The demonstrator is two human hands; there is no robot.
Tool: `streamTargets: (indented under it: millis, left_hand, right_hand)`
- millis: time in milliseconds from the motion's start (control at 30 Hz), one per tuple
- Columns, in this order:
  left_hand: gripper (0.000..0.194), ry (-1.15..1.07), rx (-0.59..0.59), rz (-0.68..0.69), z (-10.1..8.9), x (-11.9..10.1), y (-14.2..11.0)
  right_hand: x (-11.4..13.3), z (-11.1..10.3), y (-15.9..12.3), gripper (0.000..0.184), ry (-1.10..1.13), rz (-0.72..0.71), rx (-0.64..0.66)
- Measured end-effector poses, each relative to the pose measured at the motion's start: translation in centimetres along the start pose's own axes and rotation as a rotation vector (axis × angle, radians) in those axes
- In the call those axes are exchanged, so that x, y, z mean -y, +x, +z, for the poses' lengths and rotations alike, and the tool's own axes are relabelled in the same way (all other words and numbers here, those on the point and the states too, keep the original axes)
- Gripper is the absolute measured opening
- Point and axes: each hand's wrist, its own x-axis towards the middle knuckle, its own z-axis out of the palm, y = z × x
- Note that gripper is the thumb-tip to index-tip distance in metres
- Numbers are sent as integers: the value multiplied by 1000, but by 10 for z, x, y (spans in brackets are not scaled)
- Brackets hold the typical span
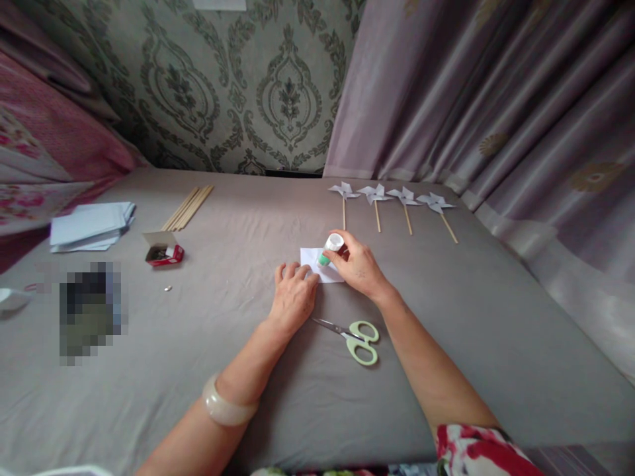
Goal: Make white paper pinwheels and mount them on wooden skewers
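My right hand grips a white and green glue stick, tilted with its lower end against a small white sheet of paper. At the paper's left edge rests my left hand, fingers apart and holding nothing, with the fingertips on or beside the sheet. Just below the hands lies a pair of scissors with pale green handles, its blades pointing toward my left hand. The glue stick's lower tip is hard to make out.
Several paper pinwheels on sticks lie in a row at the back right. Wooden sticks, a stack of white paper and an opened small red box are at the left. A tiny shiny piece lies near the box.
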Motion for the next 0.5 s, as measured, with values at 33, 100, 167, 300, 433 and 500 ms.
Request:
streamTargets:
  millis: [33, 100, 167, 300, 433, 500]
  left_hand:
    - [25, 3, 1, -3, 0, 0, -1]
    - [26, 5, 8, -4, 0, -1, -1]
    - [26, 9, 17, -4, 0, -2, -1]
    - [27, 16, 23, -2, 1, -2, -2]
    - [28, 12, 23, -6, 2, -1, -2]
    - [29, 13, 30, -10, 2, -1, -2]
  right_hand:
    - [0, 1, 0, 37, -11, -12, 12]
    - [-1, 2, 1, 41, -33, -34, 32]
    - [-3, 3, 2, 43, -53, -57, 48]
    - [-6, 5, 3, 45, -84, -95, 75]
    - [-6, 7, 3, 45, -106, -116, 89]
    - [-5, 7, 2, 45, -115, -134, 90]
